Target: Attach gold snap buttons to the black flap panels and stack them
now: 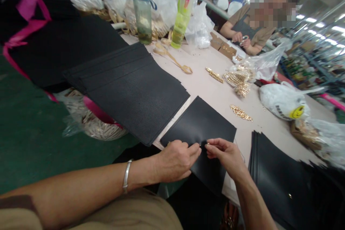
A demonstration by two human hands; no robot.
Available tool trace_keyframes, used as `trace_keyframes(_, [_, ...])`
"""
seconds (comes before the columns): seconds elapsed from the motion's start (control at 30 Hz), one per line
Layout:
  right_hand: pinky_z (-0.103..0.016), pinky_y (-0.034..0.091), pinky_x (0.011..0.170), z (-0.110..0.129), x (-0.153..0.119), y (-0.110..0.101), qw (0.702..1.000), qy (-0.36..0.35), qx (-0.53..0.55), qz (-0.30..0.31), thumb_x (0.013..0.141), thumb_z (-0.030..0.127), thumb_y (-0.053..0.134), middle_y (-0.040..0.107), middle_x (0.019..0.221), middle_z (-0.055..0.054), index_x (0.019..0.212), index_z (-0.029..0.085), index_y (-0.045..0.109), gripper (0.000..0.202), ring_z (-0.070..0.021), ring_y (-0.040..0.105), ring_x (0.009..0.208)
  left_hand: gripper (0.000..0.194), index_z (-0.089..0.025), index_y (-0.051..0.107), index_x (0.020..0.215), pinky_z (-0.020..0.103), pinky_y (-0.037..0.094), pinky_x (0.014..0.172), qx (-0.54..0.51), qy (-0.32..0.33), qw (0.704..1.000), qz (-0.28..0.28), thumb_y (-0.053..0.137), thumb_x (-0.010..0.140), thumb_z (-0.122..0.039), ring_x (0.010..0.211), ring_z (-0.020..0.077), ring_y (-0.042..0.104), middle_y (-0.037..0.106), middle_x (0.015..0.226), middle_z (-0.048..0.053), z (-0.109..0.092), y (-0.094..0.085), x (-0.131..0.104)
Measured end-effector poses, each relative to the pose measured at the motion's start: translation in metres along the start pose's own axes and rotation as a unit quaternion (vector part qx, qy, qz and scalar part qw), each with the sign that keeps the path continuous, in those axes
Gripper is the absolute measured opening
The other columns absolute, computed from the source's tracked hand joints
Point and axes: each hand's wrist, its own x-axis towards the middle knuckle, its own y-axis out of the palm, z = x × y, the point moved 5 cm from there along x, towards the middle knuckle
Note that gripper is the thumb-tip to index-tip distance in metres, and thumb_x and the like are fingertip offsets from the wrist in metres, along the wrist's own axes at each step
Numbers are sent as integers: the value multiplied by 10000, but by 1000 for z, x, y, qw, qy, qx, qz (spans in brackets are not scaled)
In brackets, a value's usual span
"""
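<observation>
A black leather-like panel [201, 122] lies at the table's front edge, partly overhanging it. My left hand [175, 160], with a silver bangle at the wrist, rests on it, fingers curled and fingertips at a tiny shiny spot near its middle. Whatever those fingers grip is hidden. Just right of that spot, thumb and fingers of my right hand [223, 154] pinch a small metal piece, too small to make out fully. To the left lies a stack of black panels [134, 90]. Another stack of panels [277, 176] at the right bears a small gold fitting [290, 196].
Small gold fittings [241, 113] lie in a pile beyond the panel, near a bag of gold pieces [239, 79]. A blue-lidded bottle [142, 14] and a yellow-green bottle [181, 21] stand at the back. A co-worker [250, 25] sits across the table. A white bag [283, 100] lies right.
</observation>
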Motion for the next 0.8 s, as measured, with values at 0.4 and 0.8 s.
trace_keyframes(0.4, [-254,450,555,5,4,15,976,-26,-216,22,770,404,650,672,660,-19,874,180,752,267,-164,592,609,544,-102,468,1310,375,420,611,-8,12,1000,-10,572,852,-378,798,213,561,605,1137,90,1,1,-2])
trace_keyframes(0.8, [-223,455,491,17,21,17,965,57,-235,101,718,308,688,646,581,-10,754,164,678,148,-134,591,526,537,-90,482,1316,380,410,561,-16,9,1000,-16,555,864,-369,762,207,534,594,1131,78,1,-1,-2])
